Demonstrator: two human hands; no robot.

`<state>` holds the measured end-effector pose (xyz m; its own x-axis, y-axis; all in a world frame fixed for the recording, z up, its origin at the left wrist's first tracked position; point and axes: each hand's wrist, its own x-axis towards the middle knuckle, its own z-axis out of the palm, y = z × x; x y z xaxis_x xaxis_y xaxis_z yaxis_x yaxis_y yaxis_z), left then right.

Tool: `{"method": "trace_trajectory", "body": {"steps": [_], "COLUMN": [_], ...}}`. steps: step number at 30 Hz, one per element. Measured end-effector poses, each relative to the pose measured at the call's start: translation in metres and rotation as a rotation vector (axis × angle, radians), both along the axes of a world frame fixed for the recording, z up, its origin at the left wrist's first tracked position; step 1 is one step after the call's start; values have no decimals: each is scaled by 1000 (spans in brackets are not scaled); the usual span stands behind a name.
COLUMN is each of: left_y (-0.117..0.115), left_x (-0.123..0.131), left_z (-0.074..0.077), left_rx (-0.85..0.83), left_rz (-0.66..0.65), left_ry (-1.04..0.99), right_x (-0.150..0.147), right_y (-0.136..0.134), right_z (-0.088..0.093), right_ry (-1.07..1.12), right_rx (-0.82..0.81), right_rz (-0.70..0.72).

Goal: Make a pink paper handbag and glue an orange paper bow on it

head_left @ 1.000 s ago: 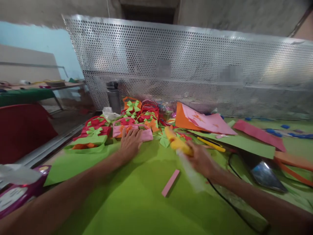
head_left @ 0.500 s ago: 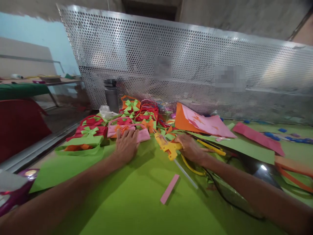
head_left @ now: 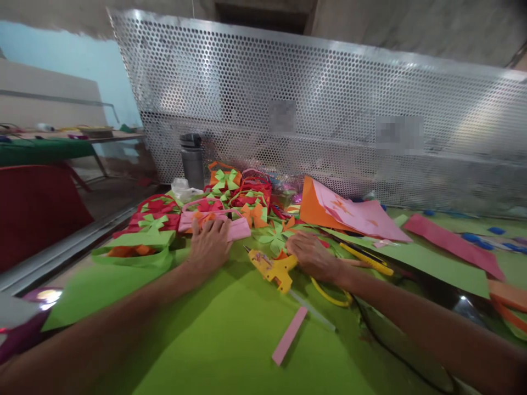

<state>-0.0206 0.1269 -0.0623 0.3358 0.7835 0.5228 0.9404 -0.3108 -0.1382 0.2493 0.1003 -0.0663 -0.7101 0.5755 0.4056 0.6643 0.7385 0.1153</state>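
Note:
My left hand (head_left: 209,244) lies flat, palm down and fingers open, on the edge of a pink paper basket (head_left: 239,227). My right hand (head_left: 313,255) rests palm down with loosely bent fingers, right behind the rear end of a yellow glue gun (head_left: 272,267). The gun lies on its side on the lime green sheet (head_left: 230,340), and a clear glue stick (head_left: 313,311) trails from its back. The right fingertips are close to green paper flower pieces (head_left: 272,238). A pink paper strip (head_left: 290,334) lies nearer to me on the sheet.
Several finished paper baskets with bows (head_left: 230,192) crowd the back left. A grey bottle (head_left: 192,162) stands before a perforated metal panel (head_left: 329,109). Pink and orange sheets (head_left: 354,211), a yellow ring-shaped handle (head_left: 334,296), a yellow pen-like tool (head_left: 366,259) and a black cable (head_left: 387,343) lie to the right.
My right hand carried the glue gun down from the air and laid it on the green sheet, and now sits behind it. My left hand stayed on the pink basket.

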Motion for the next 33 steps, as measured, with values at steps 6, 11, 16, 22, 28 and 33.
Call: {"method": "trace_trajectory", "body": {"steps": [6,11,16,22,28,33], "left_y": [-1,2,2,-10,-32,-37], "left_x": [0,0,0,8,22,31], "left_z": [1,0,2,6,13,13], "left_rx": [-20,-38,-39,55,-20,-193], "left_rz": [-12,-7,-30,-128,-357,-408], "left_ry": [17,5,-8,-20,13,19], "right_x": [4,10,10,12,28,40], "right_y": [14,12,-4,-28,-57,-85], "right_z": [-3,19,49,50,31,17], "right_ry": [275,610,874,972,799,612], "right_rx": [-89,-157,-160,-209,-292,-347], "right_rz": [-160,-397,-527,-615,-688,-748]}}
